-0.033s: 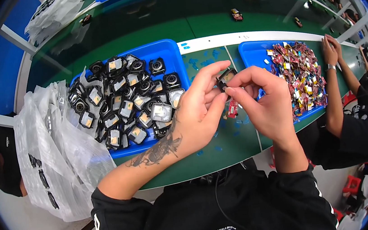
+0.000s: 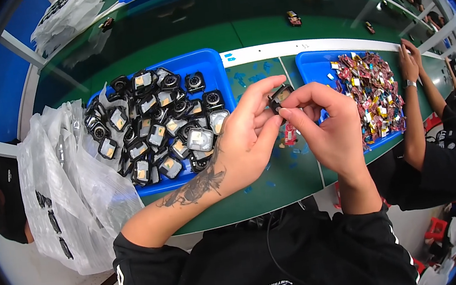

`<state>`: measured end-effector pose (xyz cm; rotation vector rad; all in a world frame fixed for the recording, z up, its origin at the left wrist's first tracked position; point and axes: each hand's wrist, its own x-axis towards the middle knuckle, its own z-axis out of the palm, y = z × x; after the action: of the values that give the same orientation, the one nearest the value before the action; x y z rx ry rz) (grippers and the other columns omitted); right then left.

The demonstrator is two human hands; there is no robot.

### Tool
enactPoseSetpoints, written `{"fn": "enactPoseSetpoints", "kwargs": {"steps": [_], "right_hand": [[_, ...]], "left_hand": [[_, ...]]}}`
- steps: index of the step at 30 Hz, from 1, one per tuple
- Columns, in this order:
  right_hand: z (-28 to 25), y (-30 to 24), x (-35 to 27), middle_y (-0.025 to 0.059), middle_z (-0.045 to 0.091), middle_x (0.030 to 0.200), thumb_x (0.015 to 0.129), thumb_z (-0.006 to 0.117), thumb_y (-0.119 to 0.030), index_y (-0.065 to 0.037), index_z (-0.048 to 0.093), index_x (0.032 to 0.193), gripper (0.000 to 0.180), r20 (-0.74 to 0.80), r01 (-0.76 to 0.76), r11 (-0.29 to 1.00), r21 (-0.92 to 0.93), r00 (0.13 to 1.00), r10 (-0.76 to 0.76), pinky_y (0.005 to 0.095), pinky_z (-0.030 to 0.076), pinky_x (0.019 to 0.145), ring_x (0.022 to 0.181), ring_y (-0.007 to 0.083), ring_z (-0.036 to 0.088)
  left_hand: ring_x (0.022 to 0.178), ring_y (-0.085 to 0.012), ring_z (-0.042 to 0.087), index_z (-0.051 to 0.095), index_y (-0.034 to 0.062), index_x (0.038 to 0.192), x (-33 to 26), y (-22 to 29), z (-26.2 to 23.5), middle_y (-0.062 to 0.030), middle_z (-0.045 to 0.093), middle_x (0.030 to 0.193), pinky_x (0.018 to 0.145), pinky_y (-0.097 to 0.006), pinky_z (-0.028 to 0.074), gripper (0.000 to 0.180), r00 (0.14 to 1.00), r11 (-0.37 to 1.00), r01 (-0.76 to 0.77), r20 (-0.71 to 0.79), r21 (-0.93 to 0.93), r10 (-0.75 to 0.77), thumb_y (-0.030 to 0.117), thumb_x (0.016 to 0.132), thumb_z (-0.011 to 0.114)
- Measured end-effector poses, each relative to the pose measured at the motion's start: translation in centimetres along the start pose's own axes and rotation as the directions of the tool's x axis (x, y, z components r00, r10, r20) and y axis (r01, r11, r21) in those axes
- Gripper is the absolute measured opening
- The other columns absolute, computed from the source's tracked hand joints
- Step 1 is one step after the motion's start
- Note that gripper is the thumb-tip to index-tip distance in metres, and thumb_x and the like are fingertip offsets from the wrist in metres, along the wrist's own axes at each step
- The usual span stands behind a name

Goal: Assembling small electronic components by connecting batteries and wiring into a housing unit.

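Observation:
In my left hand is a small black watch case, its inside with a tan patch facing up, gripped between fingers and thumb. My right hand pinches thumb and forefinger together at the case's lower right edge. What lies between those fingertips is hidden. Just below them shows a small red circuit board; whether it hangs from the case or rests on the table I cannot tell. On the left, a blue tray holds a heap of black watch cases.
At the right, another blue tray holds many small red circuit boards. Blue scraps litter the green table. Translucent plastic sheets drape at the left. Beyond a white rail, boards lie on a green surface. A co-worker's arms reach in.
The red circuit board below my fingers has shifted and turned slightly. Both my hands and the watch case stay in place.

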<state>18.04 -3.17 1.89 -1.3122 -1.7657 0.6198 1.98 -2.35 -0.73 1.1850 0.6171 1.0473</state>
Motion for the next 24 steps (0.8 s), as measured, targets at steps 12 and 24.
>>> {"fn": "enactPoseSetpoints", "kwargs": {"steps": [12, 24], "right_hand": [[0.2, -0.4, 0.5, 0.0074, 0.066, 0.070, 0.078, 0.072, -0.001, 0.000, 0.066, 0.079, 0.006, 0.019, -0.066, 0.997, 0.029, 0.998, 0.065, 0.0256, 0.043, 0.050, 0.053, 0.0115, 0.053], [0.0, 0.0, 0.7, 0.0116, 0.059, 0.083, 0.068, 0.079, 0.001, -0.002, 0.047, 0.082, 0.035, -0.136, 0.158, 0.987, 0.015, 0.979, -0.154, 0.0313, 0.050, 0.072, 0.080, 0.0236, 0.062]], "left_hand": [[0.110, -0.0153, 0.059, 0.036, -0.0014, 0.141, -0.3, -0.9, -0.5, -0.0119, 0.056, 0.113, 0.095, -0.028, 0.047, 0.050, 0.992, 0.959, -0.127, 0.028, 0.254, 0.124, -0.011, 0.093, 0.044], [0.125, -0.0226, 0.054, 0.039, -0.0060, 0.139, -0.5, -1.0, -0.9, -0.0201, 0.052, 0.135, 0.102, -0.031, 0.045, 0.046, 0.966, 0.920, -0.250, 0.141, 0.303, 0.216, -0.012, 0.094, 0.044]]}}
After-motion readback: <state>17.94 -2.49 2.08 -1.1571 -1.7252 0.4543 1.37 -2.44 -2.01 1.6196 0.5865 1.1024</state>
